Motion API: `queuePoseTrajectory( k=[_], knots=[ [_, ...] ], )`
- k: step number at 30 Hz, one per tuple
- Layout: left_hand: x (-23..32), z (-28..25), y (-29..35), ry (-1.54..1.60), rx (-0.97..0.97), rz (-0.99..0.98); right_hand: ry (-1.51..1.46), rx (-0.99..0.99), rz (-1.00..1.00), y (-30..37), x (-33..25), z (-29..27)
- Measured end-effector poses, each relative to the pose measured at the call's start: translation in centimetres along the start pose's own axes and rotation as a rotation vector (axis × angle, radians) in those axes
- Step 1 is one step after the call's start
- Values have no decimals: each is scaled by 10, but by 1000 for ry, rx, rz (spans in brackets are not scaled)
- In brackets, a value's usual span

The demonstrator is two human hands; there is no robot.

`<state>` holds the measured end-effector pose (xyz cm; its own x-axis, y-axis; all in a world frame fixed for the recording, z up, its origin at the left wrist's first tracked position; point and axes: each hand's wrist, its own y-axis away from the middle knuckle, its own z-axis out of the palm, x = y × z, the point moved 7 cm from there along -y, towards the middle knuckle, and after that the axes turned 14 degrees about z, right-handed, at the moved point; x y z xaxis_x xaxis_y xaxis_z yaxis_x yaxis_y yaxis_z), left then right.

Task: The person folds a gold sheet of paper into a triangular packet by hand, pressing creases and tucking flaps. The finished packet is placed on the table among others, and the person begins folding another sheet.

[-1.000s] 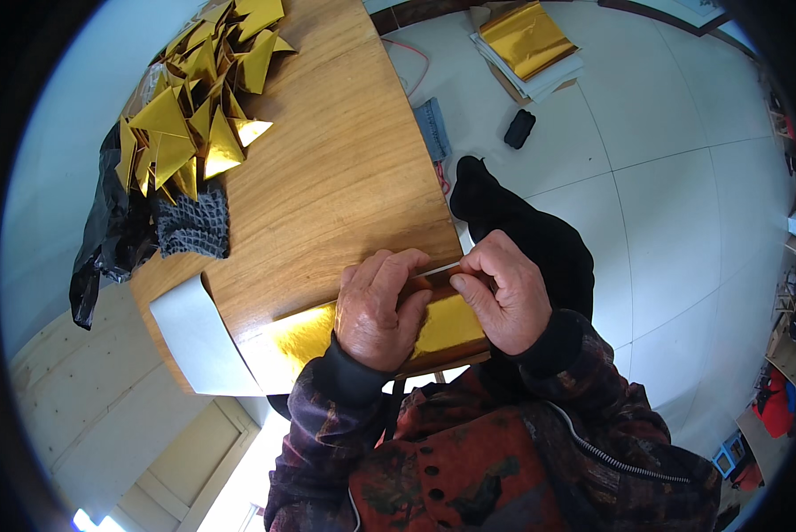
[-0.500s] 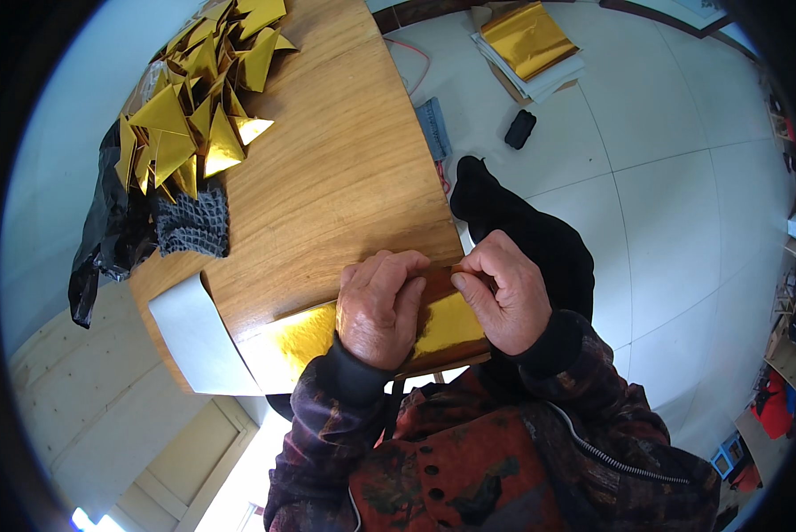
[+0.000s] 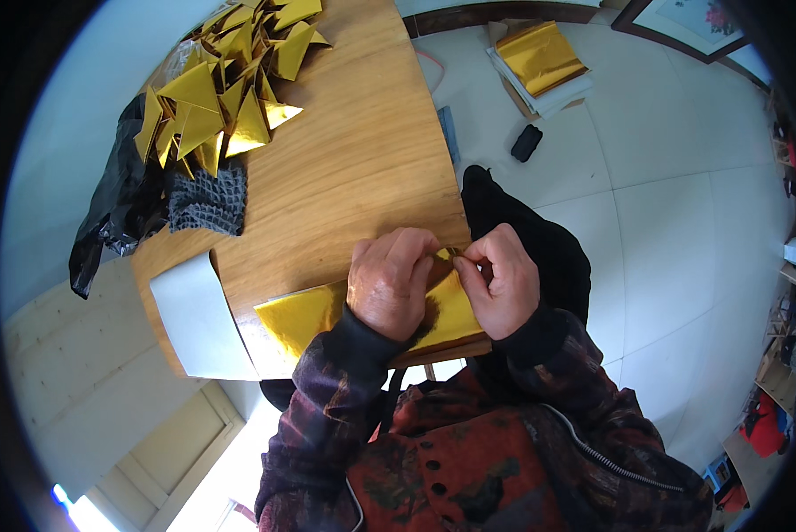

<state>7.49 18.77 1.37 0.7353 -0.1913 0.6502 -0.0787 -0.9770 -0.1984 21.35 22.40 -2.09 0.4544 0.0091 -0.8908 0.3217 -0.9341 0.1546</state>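
Your right hand [image 3: 504,285] pinches the gold sheet [image 3: 305,321] — your left hand [image 3: 387,285] curls over it, grip unclear — lying beneath both at the table [image 3: 354,160]'s near edge.

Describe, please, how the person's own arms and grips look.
Both arms wear dark, purplish sleeves with a blotchy reddish-brown pattern, ending in plain black cuffs. The left grip and right grip are bare, without gloves.

From head height, one fisheye camera is looking steeply down at the nearby left hand [image 3: 389,285] and right hand [image 3: 504,282] around mid-frame, catching the wooden table [image 3: 362,133] toward upper left, tiled floor [image 3: 664,230] at right.
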Motion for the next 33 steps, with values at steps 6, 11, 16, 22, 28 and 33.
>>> queuePoseTrajectory(
  k=[6,11,16,22,28,33],
  knots=[
    [1,1,-2,5,-12,28,-7,23,22,1,-3,-3],
    [-1,2,-2,0,3,62,5,-25,-44,-5,-4,-2],
    [-3,4,1,-30,34,93,-5,-89,-42,-7,3,1],
    [-1,5,6,-142,50,141,-25,-169,-116,-12,5,5],
    [3,8,7,-268,56,178,12,-264,-37,-14,8,5],
    [24,9,15,-527,92,264,48,-275,28,-17,18,12]
  ],
)
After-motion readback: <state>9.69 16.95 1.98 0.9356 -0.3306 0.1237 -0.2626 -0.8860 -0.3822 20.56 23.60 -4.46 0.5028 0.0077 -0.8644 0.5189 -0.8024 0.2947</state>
